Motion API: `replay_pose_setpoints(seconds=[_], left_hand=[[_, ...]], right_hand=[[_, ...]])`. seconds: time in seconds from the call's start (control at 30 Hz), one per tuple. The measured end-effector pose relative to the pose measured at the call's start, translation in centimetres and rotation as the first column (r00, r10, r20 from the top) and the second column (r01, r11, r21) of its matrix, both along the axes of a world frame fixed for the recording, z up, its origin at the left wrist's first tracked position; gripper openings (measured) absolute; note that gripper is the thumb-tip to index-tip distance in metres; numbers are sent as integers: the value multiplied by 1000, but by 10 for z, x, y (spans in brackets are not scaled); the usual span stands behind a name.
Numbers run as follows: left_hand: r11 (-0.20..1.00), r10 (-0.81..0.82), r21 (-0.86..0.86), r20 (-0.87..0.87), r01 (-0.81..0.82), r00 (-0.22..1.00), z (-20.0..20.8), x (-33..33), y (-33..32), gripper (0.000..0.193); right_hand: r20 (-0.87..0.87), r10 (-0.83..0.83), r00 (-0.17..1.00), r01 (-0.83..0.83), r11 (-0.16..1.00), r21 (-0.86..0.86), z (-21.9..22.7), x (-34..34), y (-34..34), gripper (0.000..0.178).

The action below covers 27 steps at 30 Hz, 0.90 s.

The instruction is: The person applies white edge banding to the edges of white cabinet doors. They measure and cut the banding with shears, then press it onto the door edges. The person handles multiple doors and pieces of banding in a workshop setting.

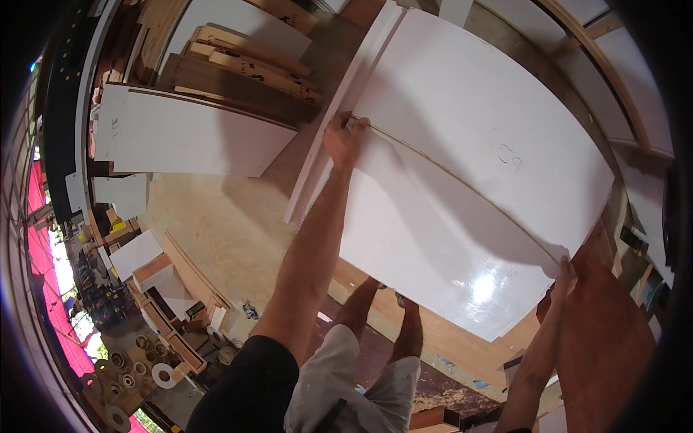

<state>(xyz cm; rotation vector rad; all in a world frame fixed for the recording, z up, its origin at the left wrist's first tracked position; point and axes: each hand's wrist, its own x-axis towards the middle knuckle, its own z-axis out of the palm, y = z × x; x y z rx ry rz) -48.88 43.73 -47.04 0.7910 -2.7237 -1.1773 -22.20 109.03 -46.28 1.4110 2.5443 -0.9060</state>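
A large white panel with pencil marks lies in front of me. Across its face runs the narrow yellowish blade of a tape measure, stretched from hand to hand. My left hand pinches one end of it at the panel's left side, by a long white strip. At the opposite edge, my right hand is closed round the other end of the tape measure. Its case is not visible from here.
Stacked boards and a white panel stand at the upper left. Rolls of edging and an open wooden box are at lower left. A reddish-brown sheet is beside my right arm. My legs are below the panel.
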Motion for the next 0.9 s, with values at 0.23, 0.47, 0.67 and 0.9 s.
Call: replay_pose_setpoints(seconds=[0.23, 0.47, 0.67, 0.9], left_hand=[[997, 4, 79, 7, -4, 1000, 3, -4, 0, 52], [999, 1, 53, 7, -2, 1000, 4, -1, 1, 53], [997, 15, 70, 30, -17, 999, 0, -4, -2, 51], [999, 4, 39, -3, -4, 1000, 5, -3, 0, 53]], right_hand=[[-17, 62, 998, -62, 998, 13, 1, -3, 0, 48], [126, 87, 988, -99, 990, 96, -1, -3, 4, 49], [-4, 21, 1000, -21, 997, 77, -3, -1, -6, 47], [71, 24, 997, -31, 995, 98, -2, 0, -4, 47]])
